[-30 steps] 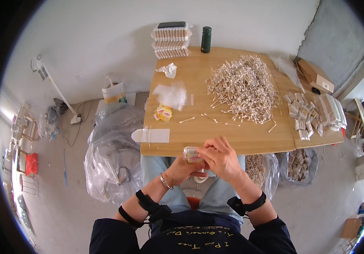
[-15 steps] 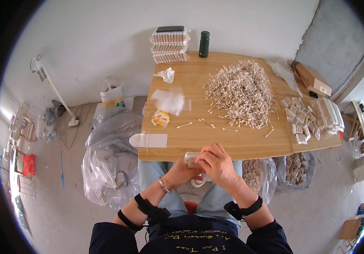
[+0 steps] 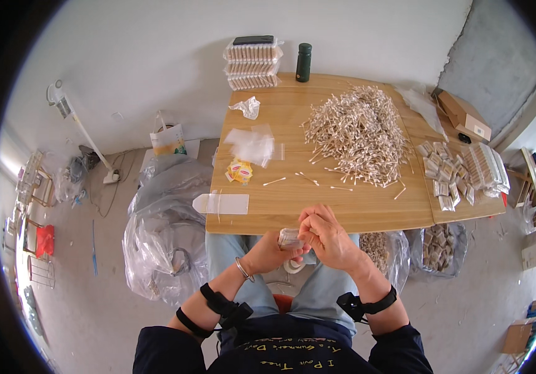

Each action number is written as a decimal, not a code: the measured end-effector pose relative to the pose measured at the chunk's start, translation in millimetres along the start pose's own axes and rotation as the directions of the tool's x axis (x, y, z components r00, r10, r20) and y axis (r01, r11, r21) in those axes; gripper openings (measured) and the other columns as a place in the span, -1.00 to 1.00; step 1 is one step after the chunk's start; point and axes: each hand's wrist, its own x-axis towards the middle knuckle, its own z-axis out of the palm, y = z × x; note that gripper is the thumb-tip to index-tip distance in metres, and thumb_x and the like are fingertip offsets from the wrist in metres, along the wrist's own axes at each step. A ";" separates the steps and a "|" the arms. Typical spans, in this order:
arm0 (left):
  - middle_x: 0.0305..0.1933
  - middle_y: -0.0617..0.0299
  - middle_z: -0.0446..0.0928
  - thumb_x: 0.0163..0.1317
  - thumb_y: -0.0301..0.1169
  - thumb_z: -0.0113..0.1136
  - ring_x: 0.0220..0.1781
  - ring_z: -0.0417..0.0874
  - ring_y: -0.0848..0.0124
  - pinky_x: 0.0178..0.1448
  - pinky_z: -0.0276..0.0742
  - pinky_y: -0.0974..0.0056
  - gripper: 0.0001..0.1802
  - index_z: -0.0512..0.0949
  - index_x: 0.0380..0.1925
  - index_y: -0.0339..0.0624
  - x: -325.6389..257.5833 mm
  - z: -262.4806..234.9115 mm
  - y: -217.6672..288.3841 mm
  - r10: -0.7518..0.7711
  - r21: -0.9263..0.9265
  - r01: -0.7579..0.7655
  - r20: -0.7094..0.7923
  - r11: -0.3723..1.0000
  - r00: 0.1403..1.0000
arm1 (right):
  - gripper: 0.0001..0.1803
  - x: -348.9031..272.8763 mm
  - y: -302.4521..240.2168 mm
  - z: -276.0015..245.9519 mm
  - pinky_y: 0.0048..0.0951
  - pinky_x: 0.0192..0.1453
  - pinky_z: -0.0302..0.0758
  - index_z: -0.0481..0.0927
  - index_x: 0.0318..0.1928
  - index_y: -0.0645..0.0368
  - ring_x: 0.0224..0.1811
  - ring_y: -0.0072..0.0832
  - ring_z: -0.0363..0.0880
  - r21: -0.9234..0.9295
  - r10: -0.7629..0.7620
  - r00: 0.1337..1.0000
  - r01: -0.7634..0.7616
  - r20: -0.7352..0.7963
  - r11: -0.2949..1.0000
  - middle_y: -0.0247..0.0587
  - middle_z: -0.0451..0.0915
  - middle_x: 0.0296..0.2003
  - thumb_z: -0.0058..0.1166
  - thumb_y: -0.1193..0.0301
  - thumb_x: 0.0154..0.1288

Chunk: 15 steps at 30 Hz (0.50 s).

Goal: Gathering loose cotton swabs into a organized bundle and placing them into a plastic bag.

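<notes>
My left hand (image 3: 264, 255), with a bracelet at the wrist, is closed around a small clear packet of cotton swabs (image 3: 288, 237) just off the table's near edge, above my lap. Against the packet's right side, the fingers of my right hand (image 3: 330, 244) are pinched together; the exact spot they grip is partly hidden. Beyond my hands a few loose cotton swabs (image 3: 307, 179) lie on the wooden table (image 3: 268, 219). A large heap of cotton swabs (image 3: 361, 137) rises behind them. To the left are a white card strip (image 3: 229, 204), yellow paper labels (image 3: 240, 171) and clear plastic bags (image 3: 250, 146).
Filled small packets (image 3: 445, 174) and a bundle of packed swabs (image 3: 486, 168) lie at the right. Packed swabs (image 3: 252, 65) are stacked at the back left near a green bottle (image 3: 303, 62). Plastic sacks (image 3: 165, 230) stand left on the floor; an open bag of packets (image 3: 437, 248) stands right.
Both hands have shifted slightly right with the packet. The packet now sits more upright and shows more of its side, and the right fingers have moved to its right edge.
</notes>
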 end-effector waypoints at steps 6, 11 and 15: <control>-0.12 0.18 0.62 0.26 -0.59 0.18 -0.09 0.66 0.45 -0.08 0.68 0.33 -0.74 0.50 -0.04 -0.31 -4.1 -8.1 -13.2 0.018 0.088 -0.015 -0.026 0.996 1.000 | -0.86 -2.3 -4.4 -0.2 -0.26 -0.01 0.38 0.41 -0.37 0.21 -0.09 -0.11 0.36 -0.018 -0.016 1.000 0.016 0.026 1.000 -0.11 0.42 -0.14 0.13 0.52 0.20; -0.18 0.21 0.63 0.21 -0.62 0.16 -0.13 0.65 0.48 -0.07 0.64 0.33 -0.72 0.50 -0.05 -0.31 -4.2 -12.4 -7.3 0.059 0.090 -0.060 0.012 0.994 0.998 | -0.79 -7.8 4.2 -6.0 -0.35 -0.04 0.45 0.52 -0.16 0.27 -0.09 -0.27 0.49 0.296 0.182 0.983 -0.174 -0.001 0.939 -0.14 0.52 -0.13 0.18 0.45 0.25; -0.21 0.24 0.63 0.17 -0.64 0.17 -0.16 0.63 0.51 -0.05 0.61 0.33 -0.70 0.51 -0.07 -0.30 -8.6 -6.7 -2.0 0.063 0.020 -0.063 0.003 0.998 0.998 | -0.73 -5.4 6.2 -10.8 -0.45 -0.07 0.48 0.58 -0.06 0.25 -0.15 -0.48 0.55 0.348 0.253 0.967 -0.250 0.036 0.904 -0.19 0.57 -0.07 0.25 0.49 0.23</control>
